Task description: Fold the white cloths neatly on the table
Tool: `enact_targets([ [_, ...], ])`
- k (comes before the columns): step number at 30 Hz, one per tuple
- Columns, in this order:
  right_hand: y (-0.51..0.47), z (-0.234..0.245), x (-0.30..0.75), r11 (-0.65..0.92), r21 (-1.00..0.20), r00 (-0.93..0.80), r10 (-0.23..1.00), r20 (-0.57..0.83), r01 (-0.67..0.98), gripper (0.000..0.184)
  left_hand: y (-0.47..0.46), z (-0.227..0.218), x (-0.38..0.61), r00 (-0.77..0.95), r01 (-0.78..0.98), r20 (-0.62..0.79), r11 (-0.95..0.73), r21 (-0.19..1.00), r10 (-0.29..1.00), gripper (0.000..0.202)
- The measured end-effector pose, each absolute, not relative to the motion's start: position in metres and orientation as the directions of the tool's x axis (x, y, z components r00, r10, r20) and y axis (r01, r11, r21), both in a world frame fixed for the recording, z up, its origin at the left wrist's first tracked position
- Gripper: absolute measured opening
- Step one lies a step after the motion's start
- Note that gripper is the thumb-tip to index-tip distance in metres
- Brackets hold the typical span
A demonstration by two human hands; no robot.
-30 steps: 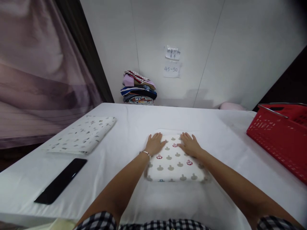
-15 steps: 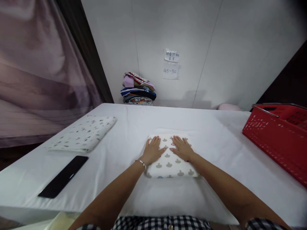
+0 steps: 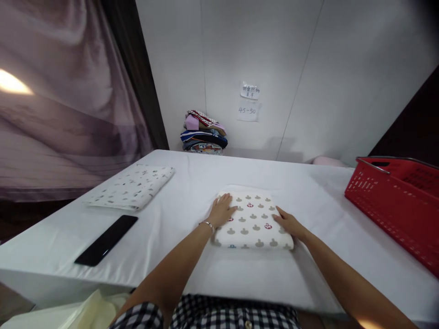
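A folded white cloth [image 3: 254, 224] with grey mushroom-like prints and a few red ones lies in front of me on the white-covered table. My left hand [image 3: 222, 211] rests flat on its left side, fingers stretched out and pointing away from me; a bracelet circles that wrist. At the cloth's right edge is my right hand [image 3: 290, 224], its thumb and forefinger apart and touching the edge. The other fingers of this hand are partly hidden beneath it.
A second folded cloth with small leaf-like prints [image 3: 133, 185] lies at the left, beyond a black flat slab [image 3: 107, 240]. A red plastic basket [image 3: 387, 205] stands at the right. Folded fabrics [image 3: 205, 132] are stacked behind the table [image 3: 192, 173] by the wall.
My right hand has slid from the cloth's top to its right edge, uncovering more of the print. My left hand stays on the left side. The view has shifted slightly.
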State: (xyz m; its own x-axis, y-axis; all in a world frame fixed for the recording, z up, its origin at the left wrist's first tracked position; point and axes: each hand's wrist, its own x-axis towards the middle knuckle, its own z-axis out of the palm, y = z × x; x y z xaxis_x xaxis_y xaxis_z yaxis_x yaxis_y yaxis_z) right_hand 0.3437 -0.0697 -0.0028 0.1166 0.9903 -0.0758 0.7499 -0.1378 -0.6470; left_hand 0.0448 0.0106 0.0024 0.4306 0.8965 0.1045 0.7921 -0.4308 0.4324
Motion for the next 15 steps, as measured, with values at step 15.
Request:
enact_targets([
  [15,-0.100,-0.024,0.353,-0.084,-0.796,0.375,0.908,0.187,0.600,0.054,-0.026,0.006,0.039,-0.035,0.667,-0.193,0.167,0.726,0.981,0.055],
])
